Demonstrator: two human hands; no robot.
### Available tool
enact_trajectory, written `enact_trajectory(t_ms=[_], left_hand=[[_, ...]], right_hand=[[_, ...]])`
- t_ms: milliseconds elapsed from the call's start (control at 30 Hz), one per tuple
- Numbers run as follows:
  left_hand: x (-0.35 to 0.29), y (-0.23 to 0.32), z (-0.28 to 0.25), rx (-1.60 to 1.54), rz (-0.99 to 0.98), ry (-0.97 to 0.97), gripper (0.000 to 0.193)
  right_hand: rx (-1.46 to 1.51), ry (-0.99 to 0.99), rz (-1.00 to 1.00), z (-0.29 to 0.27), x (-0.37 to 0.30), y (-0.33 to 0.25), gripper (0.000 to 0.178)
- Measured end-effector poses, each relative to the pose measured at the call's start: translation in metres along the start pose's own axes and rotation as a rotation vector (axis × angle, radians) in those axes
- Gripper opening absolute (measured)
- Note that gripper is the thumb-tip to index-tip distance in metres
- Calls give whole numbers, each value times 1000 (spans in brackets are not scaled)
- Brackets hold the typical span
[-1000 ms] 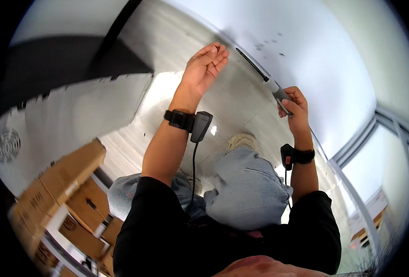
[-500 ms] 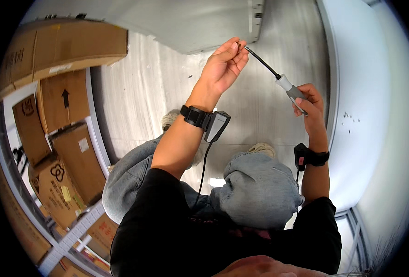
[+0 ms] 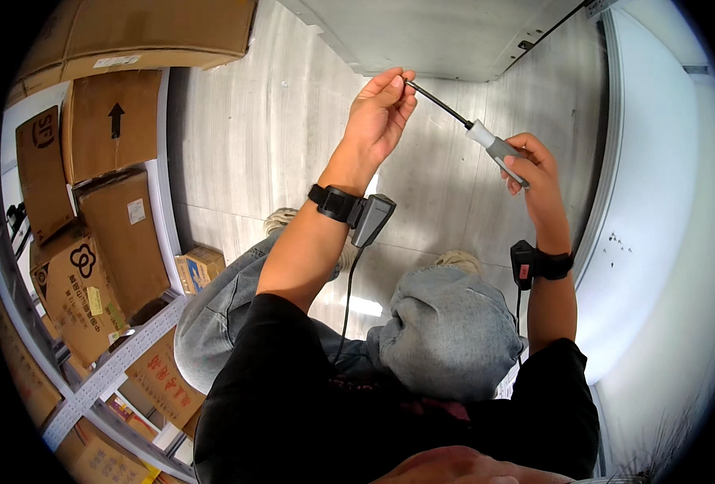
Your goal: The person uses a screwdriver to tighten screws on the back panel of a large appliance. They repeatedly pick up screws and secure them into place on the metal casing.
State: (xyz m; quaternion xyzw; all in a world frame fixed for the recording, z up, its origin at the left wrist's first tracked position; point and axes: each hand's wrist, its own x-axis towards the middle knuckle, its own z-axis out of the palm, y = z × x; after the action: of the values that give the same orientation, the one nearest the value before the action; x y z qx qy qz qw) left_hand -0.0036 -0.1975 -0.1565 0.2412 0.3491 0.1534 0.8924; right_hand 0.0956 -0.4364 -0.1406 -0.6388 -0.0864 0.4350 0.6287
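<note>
My right hand (image 3: 532, 165) is closed round the grey handle of a screwdriver (image 3: 498, 151). Its black shaft slants up and left to my left hand (image 3: 381, 113). The thumb and fingers of that hand pinch together right at the screwdriver's tip. Whatever small piece is between them is too small to make out. Just beyond the left fingertips is the lower edge of a pale grey metal panel (image 3: 454, 40). Several small dark bits (image 3: 615, 246), perhaps screws, lie on the white surface (image 3: 607, 306) to my right.
Metal shelving (image 3: 107, 379) on the left holds several brown cartons (image 3: 123, 234). A long carton (image 3: 148, 32) juts out at the far left. A small box (image 3: 200, 270) sits beside my left knee. Cables (image 3: 348, 306) hang from the devices strapped to my wrists.
The view has shifted, so the metal panel now appears farther right. Both hands have moved slightly left in view with the screwdriver, whose tip stays at the left fingertips.
</note>
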Motion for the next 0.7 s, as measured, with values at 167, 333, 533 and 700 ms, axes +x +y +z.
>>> enact_trajectory(t_ms=[167,333,533,700], left_hand=[[0,-4,-2,42,55,55,15],[7,-4,-13,37,71,92,18],[18,21,-48,25,21,164,33],[39,37,-81,106,-58,181,32]], right_hand=[[52,-46,116,-1,5,-10,15],[-161,-56,94,13,16,-32,17],[-410,-131,121,62,42,-60,21],[-624,-159,171,97,59,-76,23]])
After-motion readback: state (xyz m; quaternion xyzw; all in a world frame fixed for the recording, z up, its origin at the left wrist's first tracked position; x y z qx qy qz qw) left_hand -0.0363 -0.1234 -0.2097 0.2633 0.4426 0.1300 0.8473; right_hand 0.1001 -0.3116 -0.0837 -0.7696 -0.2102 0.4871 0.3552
